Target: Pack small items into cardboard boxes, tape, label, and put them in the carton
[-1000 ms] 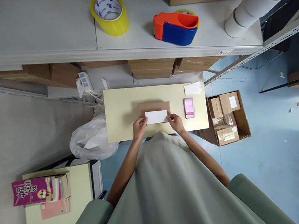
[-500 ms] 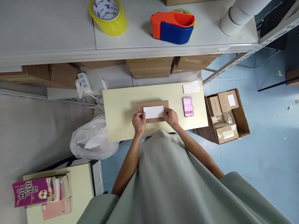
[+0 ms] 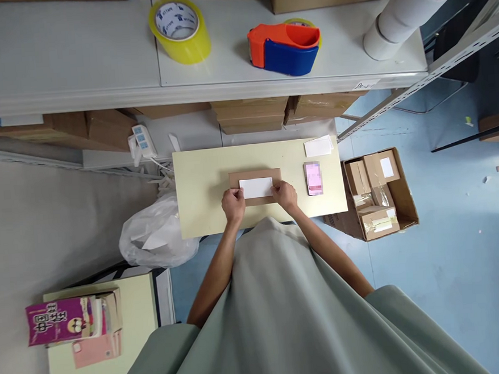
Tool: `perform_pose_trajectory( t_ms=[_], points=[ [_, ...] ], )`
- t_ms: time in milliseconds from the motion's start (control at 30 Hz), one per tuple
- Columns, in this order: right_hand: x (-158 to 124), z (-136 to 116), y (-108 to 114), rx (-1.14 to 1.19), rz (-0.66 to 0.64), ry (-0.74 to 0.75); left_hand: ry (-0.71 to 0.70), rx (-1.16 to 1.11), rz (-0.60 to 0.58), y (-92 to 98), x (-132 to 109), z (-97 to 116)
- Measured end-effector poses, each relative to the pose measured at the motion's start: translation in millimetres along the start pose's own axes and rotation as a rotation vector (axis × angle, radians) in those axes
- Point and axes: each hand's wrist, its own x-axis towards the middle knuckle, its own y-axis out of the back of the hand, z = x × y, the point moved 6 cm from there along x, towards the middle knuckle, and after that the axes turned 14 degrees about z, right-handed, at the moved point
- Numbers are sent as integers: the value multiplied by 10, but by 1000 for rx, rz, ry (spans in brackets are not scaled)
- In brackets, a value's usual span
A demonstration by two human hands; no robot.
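A white label point(image 3: 256, 187) lies over a small brown cardboard box point(image 3: 255, 174) on the pale yellow table point(image 3: 208, 207). My left hand point(image 3: 233, 204) pinches the label's left end, and my right hand point(image 3: 285, 196) pinches its right end. Both hands rest along the near side of the box, fingers closed. Whether the label touches the box all over, I cannot tell. To the right of my right hand lies a pink-screened phone point(image 3: 314, 178), with a few white labels point(image 3: 318, 146) just beyond it.
A shelf point(image 3: 95, 61) ahead carries a yellow tape roll point(image 3: 185, 37), an orange-and-blue tape dispenser point(image 3: 285, 50) and white paper rolls point(image 3: 404, 19). An open carton of small boxes point(image 3: 408, 204) stands right. At left are a plastic bag point(image 3: 159, 233) and a purple book point(image 3: 60, 321).
The view has shifted very slightly. Both hands keep the same hold on the label over the box, with hardly any movement.
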Motion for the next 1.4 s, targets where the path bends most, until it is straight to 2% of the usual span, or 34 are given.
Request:
perform_pose_trajectory(
  t_ms=[200,500,600,733,800,933,1100,1200,1300,1400],
  points=[
    [40,56,-18,-36,-111,46,15,-2,-26,10,0,-7],
    [496,-403,61,-52,-30,64,5,-8,-13,26,1,24],
    [408,-332,26,-76,-23,83,12,-13,-14,22,3,16],
    [141,-131,-65,-128,-98,138,16,-19,-45,8,0,5],
    [66,-106,-96,-135,-127,161,11,-21,-62,4,2,7],
    [155,-318,-158,-118,-137,182,15,-26,-59,24,15,0],
    [307,-702,-254,-98,-61,201,10,-6,-47,40,33,-22],
    [189,-760,-330,-103,-62,227,11,7,-40,35,36,-43],
    [4,-741,-420,-129,-158,265,6,25,-40,20,30,-59],
    [-40,-763,-442,-173,-220,275,1,25,-40,5,23,-68]
  ],
)
